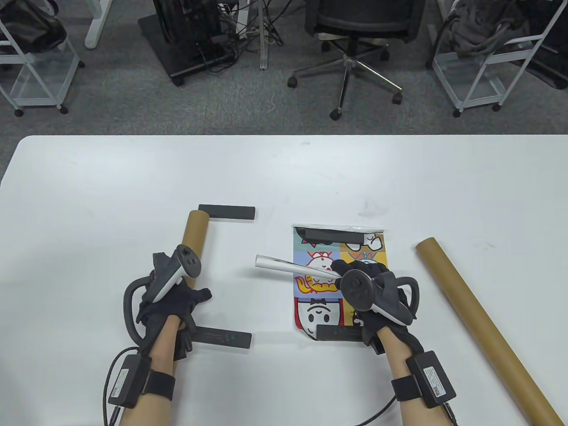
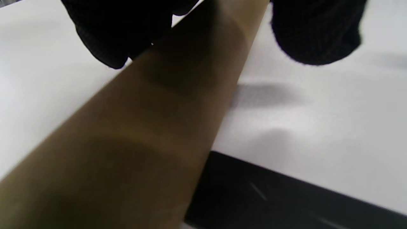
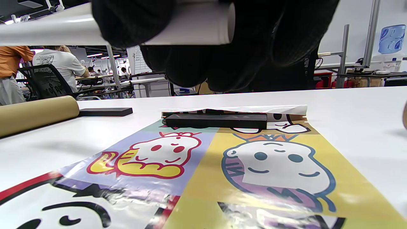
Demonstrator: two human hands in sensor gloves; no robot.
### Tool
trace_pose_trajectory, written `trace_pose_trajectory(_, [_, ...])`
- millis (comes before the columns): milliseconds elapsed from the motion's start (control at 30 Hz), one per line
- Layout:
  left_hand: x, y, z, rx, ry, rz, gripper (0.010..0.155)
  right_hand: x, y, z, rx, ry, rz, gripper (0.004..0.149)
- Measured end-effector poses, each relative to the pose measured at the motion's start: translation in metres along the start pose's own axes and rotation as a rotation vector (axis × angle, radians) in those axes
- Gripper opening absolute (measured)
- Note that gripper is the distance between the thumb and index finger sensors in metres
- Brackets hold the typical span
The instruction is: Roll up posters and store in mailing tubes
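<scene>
Holding a rolled white poster (image 1: 293,267) in the right hand (image 1: 375,295) above the flat poster (image 1: 339,284), the left hand (image 1: 171,306) grasping the left tube (image 1: 195,242), insertion appears next, requiring end-to-mouth alignment.

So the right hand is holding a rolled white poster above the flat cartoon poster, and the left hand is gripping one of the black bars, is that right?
Not quite. The left hand grips the cardboard mailing tube, not a black bar; the left wrist view shows its fingers on either side of the tube. The rest holds: the right hand holds a rolled white poster above the flat cartoon poster.
</scene>
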State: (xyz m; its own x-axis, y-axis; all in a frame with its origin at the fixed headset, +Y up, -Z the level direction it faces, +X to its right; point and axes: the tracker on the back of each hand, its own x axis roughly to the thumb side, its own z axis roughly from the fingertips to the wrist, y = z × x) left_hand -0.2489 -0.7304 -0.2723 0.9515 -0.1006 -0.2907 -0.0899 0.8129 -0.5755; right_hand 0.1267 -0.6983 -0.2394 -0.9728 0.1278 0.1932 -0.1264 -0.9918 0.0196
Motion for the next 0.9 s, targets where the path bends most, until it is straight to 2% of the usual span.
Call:
trace_pose_trajectory(67, [0.002, -0.005, -0.003, -0.026, 0.033, -0.025, 0.111, 0.000, 0.000, 0.000, 0.001, 0.000, -0.002, 0.051])
trace_pose_trajectory(200, [0.003, -0.008, -0.007, 0.004, 0.080, -0.088, 0.107, 0.000, 0.001, 0.000, 0.006, -0.001, 0.000, 0.051])
trace_pose_trajectory(567, [-0.001, -0.005, -0.007, 0.020, 0.063, -0.016, 0.097, -0.003, -0.001, -0.001, 0.001, 0.011, -0.010, 0.051])
trace_pose_trajectory(633, [-0.001, -0.002, -0.005, 0.044, 0.062, -0.015, 0.096, -0.005, -0.002, -0.001, -0.005, 0.020, -0.019, 0.051])
trace_pose_trajectory(700, [-0.001, 0.005, 0.001, 0.130, 0.076, -0.039, 0.094, -0.008, -0.004, 0.000, -0.011, 0.032, -0.027, 0.051])
trace_pose_trajectory(900, [0.006, 0.018, 0.019, 0.259, 0.036, -0.077, 0.091, -0.021, -0.009, 0.000, -0.033, 0.076, -0.042, 0.050])
